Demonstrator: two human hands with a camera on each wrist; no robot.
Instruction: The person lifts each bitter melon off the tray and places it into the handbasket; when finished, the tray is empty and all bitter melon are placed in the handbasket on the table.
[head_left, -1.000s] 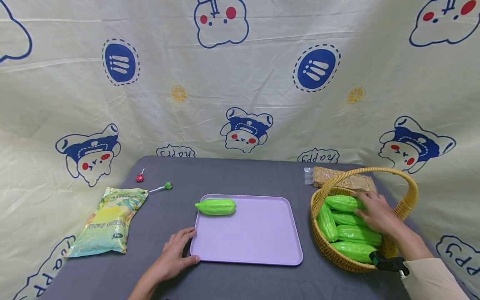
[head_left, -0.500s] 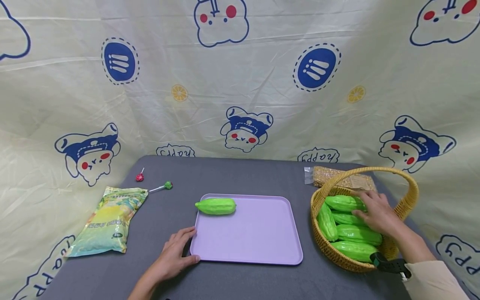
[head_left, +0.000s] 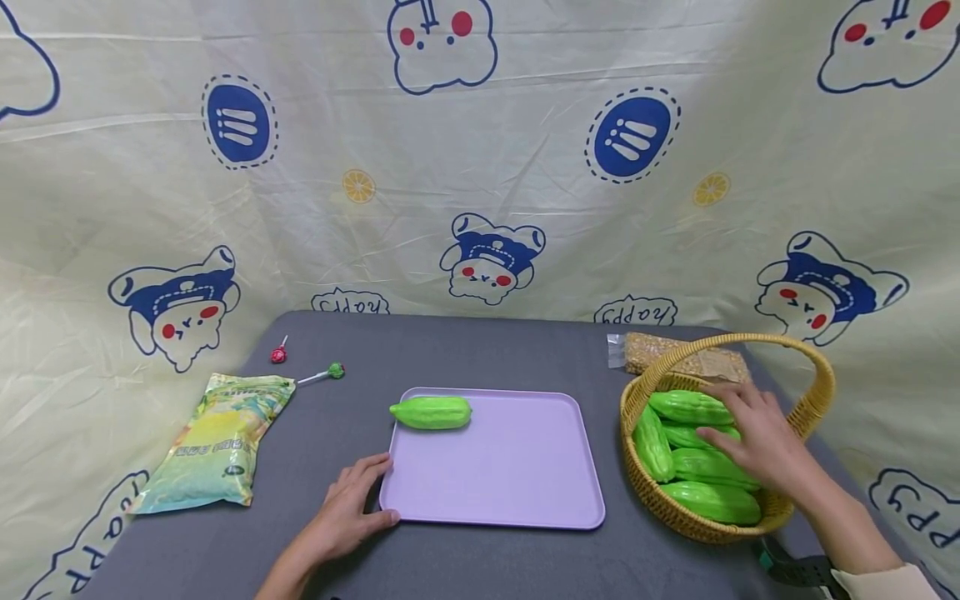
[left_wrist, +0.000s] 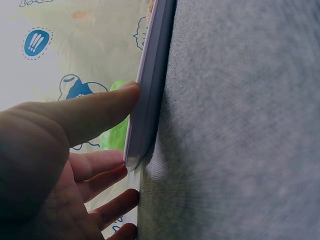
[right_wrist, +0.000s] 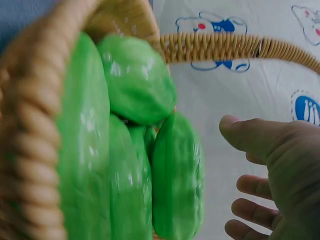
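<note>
In the head view my left hand (head_left: 345, 512) touches the left edge of a lilac tray (head_left: 498, 467), thumb near its front corner and fingers spread. The left wrist view shows the thumb (left_wrist: 100, 112) against the tray's rim. One light green, ridged gourd (head_left: 431, 413), like a bitter melon, lies across the tray's far left corner. Above a wicker basket (head_left: 637, 492) hangs my right hand (head_left: 765, 442), thumb and fingers apart. Several similar green gourds (head_left: 708, 502) fill the basket. In the right wrist view, a gap shows between the right hand (right_wrist: 295, 170) and the gourds (right_wrist: 177, 180).
The basket's tall handle (head_left: 817, 375) arches beside my right hand. Behind it lies a clear packet of grains (head_left: 652, 350). A yellow-green bag (head_left: 213, 446) is at the left, with a red lollipop (head_left: 278, 355) and a green lollipop (head_left: 336, 371) beyond it. A printed cloth (head_left: 495, 167) hangs behind.
My right thumb has spread further left over the gourds, and the right wrist and sleeve have shifted toward the lower right. The left hand, tray and gourds stay put.
</note>
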